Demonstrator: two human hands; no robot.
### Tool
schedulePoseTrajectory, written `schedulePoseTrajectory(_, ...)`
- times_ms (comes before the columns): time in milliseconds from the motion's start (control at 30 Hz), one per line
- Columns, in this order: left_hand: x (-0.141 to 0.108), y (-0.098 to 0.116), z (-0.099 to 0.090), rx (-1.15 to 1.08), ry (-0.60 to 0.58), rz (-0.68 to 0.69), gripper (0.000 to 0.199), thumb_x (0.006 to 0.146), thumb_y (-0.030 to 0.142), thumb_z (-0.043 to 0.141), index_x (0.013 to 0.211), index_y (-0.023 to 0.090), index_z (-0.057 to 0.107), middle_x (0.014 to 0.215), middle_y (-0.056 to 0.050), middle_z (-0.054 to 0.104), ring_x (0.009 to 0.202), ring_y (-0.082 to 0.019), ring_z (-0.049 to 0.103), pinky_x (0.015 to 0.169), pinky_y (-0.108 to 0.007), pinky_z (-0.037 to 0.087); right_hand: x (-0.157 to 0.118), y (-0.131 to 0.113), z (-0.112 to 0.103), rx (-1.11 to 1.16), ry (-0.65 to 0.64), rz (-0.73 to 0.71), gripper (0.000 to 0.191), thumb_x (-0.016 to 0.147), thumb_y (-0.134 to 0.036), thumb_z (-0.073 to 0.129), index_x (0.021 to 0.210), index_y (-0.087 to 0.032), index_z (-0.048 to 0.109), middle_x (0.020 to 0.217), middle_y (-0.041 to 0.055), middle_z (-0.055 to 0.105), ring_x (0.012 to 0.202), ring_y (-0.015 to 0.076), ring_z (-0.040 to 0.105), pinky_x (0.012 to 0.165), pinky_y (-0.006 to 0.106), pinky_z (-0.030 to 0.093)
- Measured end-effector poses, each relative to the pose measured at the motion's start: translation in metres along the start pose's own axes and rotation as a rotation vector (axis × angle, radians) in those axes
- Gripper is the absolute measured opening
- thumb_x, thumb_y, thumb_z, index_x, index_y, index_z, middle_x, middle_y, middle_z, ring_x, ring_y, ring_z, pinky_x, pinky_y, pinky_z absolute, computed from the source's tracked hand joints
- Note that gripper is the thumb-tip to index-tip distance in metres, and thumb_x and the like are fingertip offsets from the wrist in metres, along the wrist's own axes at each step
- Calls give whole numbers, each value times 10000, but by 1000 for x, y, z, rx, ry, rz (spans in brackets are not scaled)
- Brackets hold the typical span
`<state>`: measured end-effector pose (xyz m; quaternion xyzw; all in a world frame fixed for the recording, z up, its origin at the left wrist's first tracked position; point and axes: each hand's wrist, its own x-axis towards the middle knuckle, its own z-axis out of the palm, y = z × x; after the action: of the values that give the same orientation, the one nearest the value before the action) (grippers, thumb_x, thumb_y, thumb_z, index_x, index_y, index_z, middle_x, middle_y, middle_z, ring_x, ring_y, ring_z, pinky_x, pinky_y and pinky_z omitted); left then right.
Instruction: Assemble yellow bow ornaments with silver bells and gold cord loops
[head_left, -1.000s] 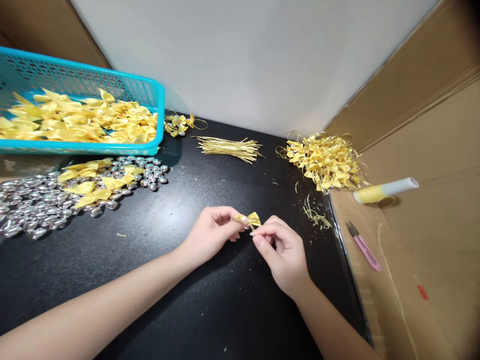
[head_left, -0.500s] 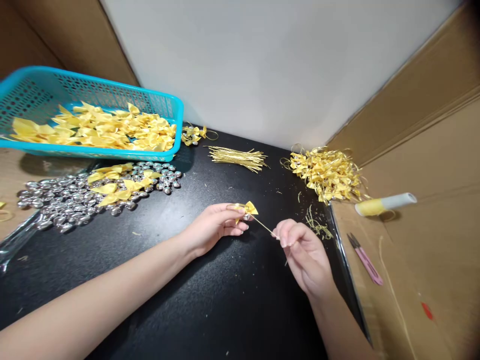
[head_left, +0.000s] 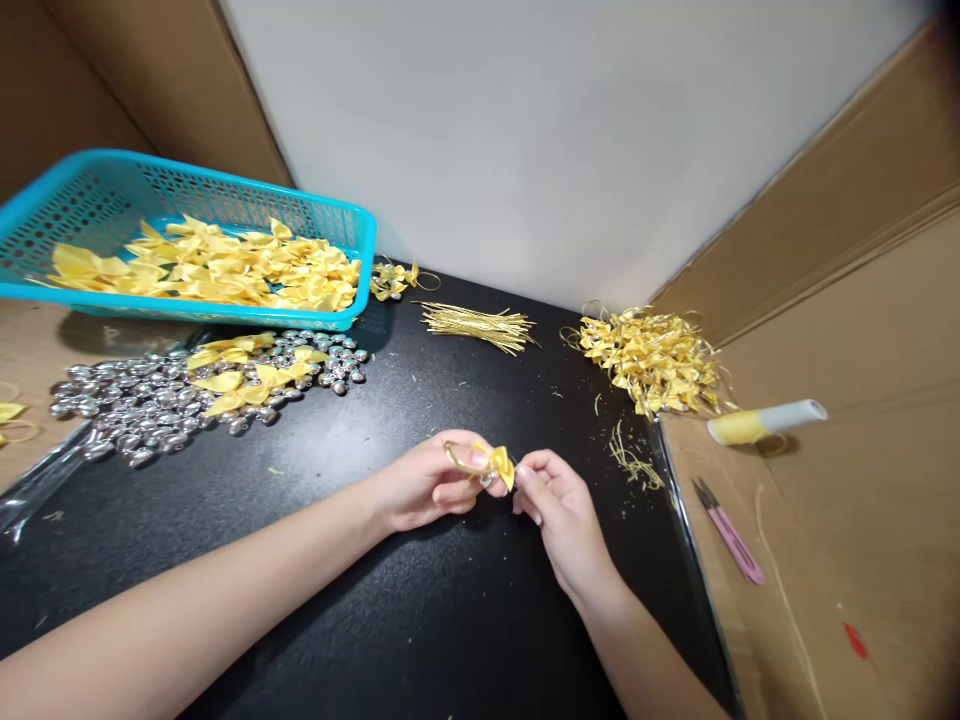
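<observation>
Between the fingers of my left hand (head_left: 442,482) is a yellow ribbon bow (head_left: 503,466), with a silver bead (head_left: 488,480) beside it. A loop of gold cord (head_left: 453,456) sticks out over the thumb side of that hand. My right hand (head_left: 561,515) is closed in a pinch just right of the bow, thumb against forefinger, at the cord's end; the fingers mostly hide what lies in the pinch. Both hands are raised over the black tabletop (head_left: 360,620).
A blue basket (head_left: 300,318) of yellow bows stands back left, silver beads (head_left: 150,410) before it. Gold cords (head_left: 480,326) lie at the back. Right are a heap of looped bows (head_left: 652,355), cord scraps (head_left: 634,460), pink thread snips (head_left: 731,535) and a grey-and-yellow tube (head_left: 769,420).
My right hand has come left, close up to the bow; the straight stretch of cord between the hands no longer shows. My left hand has turned and lowered slightly, the loop now standing out more.
</observation>
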<state>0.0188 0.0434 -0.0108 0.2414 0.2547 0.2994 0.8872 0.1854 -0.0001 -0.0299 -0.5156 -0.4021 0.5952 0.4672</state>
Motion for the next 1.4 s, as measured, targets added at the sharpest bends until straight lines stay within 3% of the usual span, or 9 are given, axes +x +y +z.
schedulePoseTrajectory(100,-3,-5,5,94,-96,-77,122,597,238,781,596,140,708,582,-67,727,279,2,292,333,-173,119,2,3,6,19,44,-11,295,784,-458,687,790,-194,557,634,-55,478,535,89,445,540,232,380)
schedulePoseTrajectory(300,0,-15,3,153,-142,-116,168,606,255,810,621,112,723,607,-91,729,323,-12,311,332,-166,156,9,-5,-4,308,83,10,258,782,-369,699,789,-203,501,589,-106,330,484,50,250,531,194,349)
schedulePoseTrajectory(367,2,-14,1,89,-93,-105,174,603,254,816,614,117,710,599,-93,726,323,1,274,333,-151,148,6,-8,-9,226,151,-100,218,824,-352,661,791,-201,508,603,-91,368,504,58,305,534,192,348)
schedulePoseTrajectory(500,4,-8,0,-38,61,-37,153,593,204,810,579,125,679,592,-59,714,332,15,264,336,-125,154,-8,-4,-13,-289,280,-456,61,903,-230,566,849,-203,562,685,-36,511,576,87,466,530,202,381)
schedulePoseTrajectory(633,6,-6,0,-82,157,36,91,590,139,774,615,113,691,627,-47,711,349,18,282,336,-110,170,-16,2,-8,-606,227,-812,145,883,-68,522,905,-205,564,633,-66,400,524,79,397,509,204,368)
schedulePoseTrajectory(733,7,-7,2,-49,211,51,74,595,128,753,622,104,688,646,-50,709,362,13,307,340,-111,180,-16,3,-3,-705,201,-942,176,865,-31,526,923,-193,562,613,-75,333,536,88,391,534,218,389)
schedulePoseTrajectory(1067,6,-14,7,133,303,53,159,582,218,760,663,87,716,603,-46,670,375,-3,362,382,-139,201,-14,1,1,-817,296,-854,111,883,-92,535,818,-179,556,603,-49,465,512,84,470,502,197,415)
schedulePoseTrajectory(1400,5,-13,8,134,307,56,126,598,219,756,648,110,720,635,-42,692,379,-7,367,378,-154,180,-15,-1,1,-817,328,-840,98,881,-101,538,817,-168,570,606,-40,525,494,74,495,500,177,430)
